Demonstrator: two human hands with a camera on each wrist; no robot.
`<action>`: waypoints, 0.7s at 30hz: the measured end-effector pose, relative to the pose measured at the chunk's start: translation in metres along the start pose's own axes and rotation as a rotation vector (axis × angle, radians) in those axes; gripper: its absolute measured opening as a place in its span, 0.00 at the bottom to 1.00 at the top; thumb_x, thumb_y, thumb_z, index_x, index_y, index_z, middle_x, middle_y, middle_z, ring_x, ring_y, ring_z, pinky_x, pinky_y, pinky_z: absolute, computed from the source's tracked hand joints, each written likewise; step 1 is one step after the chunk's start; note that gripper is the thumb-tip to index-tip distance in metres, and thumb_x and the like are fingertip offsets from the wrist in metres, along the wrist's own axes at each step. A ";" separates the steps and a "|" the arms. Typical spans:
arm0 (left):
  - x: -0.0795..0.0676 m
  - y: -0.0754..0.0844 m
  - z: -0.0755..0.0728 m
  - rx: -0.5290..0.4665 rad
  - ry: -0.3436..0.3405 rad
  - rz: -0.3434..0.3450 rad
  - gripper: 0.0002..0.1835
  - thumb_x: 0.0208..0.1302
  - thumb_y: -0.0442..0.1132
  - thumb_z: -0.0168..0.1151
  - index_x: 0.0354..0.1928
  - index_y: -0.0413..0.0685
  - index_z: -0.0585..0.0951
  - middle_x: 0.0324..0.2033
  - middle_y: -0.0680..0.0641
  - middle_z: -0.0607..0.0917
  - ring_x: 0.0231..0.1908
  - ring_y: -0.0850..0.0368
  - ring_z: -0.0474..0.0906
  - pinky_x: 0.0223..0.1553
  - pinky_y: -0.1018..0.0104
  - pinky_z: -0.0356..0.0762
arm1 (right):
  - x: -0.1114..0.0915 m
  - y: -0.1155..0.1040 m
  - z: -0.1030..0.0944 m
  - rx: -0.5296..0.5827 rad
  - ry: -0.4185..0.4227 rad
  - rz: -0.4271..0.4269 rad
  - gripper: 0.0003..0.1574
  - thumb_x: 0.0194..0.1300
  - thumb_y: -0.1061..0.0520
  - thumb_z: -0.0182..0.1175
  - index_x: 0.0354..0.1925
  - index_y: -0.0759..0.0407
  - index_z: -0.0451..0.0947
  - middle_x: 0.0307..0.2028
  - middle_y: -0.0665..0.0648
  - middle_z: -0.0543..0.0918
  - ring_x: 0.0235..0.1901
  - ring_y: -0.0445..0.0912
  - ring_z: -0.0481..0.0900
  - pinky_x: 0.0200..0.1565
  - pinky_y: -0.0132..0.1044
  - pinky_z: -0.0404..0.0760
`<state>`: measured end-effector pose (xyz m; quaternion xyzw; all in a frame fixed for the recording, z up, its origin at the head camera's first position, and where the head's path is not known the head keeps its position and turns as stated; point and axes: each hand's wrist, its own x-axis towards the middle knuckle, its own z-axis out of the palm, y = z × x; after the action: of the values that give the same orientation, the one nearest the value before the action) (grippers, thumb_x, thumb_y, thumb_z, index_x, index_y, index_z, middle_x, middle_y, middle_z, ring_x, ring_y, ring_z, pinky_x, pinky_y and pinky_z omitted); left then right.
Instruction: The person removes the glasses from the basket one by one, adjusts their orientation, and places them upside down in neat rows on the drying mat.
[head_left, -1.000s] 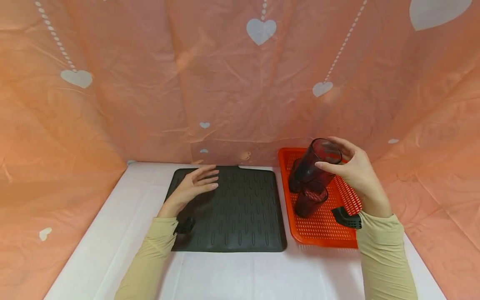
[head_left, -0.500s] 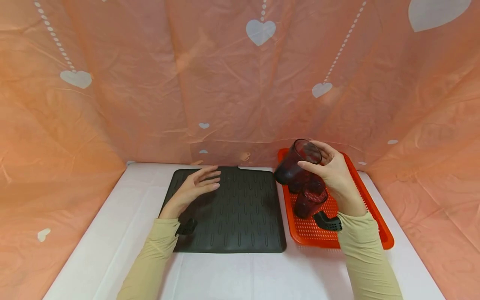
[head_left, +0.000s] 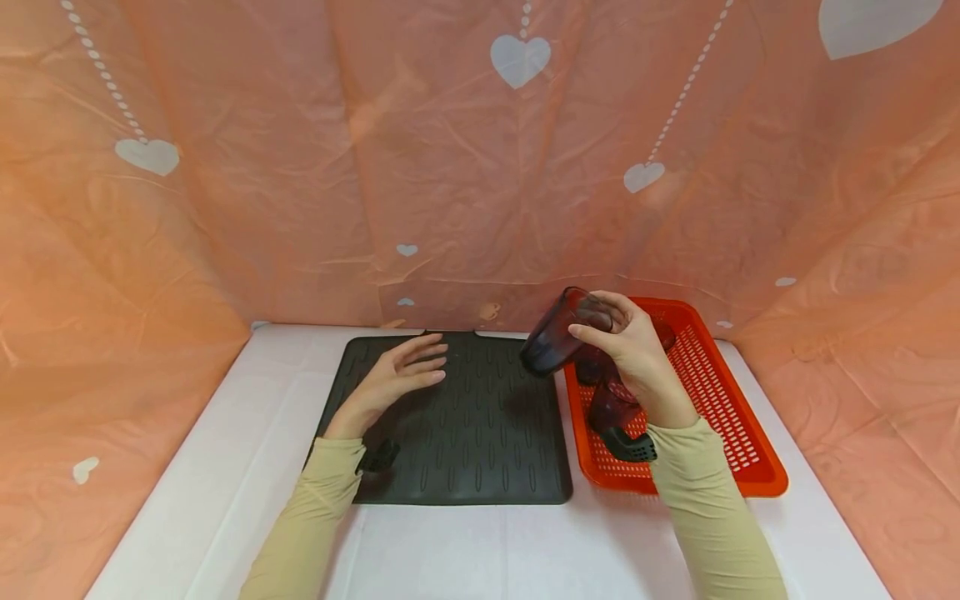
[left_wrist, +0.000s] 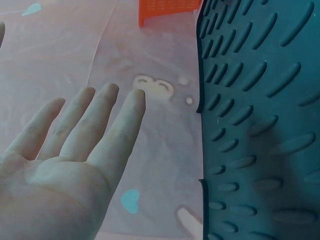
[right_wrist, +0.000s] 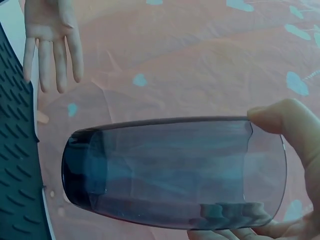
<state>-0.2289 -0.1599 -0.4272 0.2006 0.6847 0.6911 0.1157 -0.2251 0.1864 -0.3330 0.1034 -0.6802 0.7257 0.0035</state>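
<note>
A tall tinted drinking glass (head_left: pixel 553 335) is gripped near its rim by my right hand (head_left: pixel 637 354), thumb on one side and fingers on the other. It tilts, with its thick base toward the left, over the right edge of a dark ribbed mat (head_left: pixel 480 433). In the right wrist view the glass (right_wrist: pixel 165 172) spans most of the picture. My left hand (head_left: pixel 393 379) hovers above the mat's left part, fingers extended, holding nothing. The left wrist view shows its palm (left_wrist: pixel 60 185) and spread fingers. Inside the red basket (head_left: pixel 738 417), more tinted glasses (head_left: pixel 611 407) are partly hidden by my right hand.
The basket stands just right of the mat on a white table (head_left: pixel 435 550). Behind them hangs an orange sheet (head_left: pixel 450 183) with pale hearts, which also closes off both sides.
My right hand has carried the tall glass leftward, from above the basket to the mat's right edge. The left hand has barely moved.
</note>
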 end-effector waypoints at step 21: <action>0.013 -0.001 0.027 -0.031 -0.037 0.010 0.36 0.60 0.34 0.67 0.70 0.47 0.64 0.65 0.41 0.69 0.64 0.40 0.64 0.58 0.53 0.71 | -0.002 0.018 0.022 0.062 0.054 0.151 0.34 0.61 0.68 0.61 0.62 0.65 0.57 0.55 0.60 0.69 0.48 0.43 0.74 0.50 0.38 0.70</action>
<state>-0.2286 -0.1302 -0.4269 0.2151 0.6706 0.6983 0.1281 -0.2223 0.1638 -0.3504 0.0322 -0.6631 0.7470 -0.0361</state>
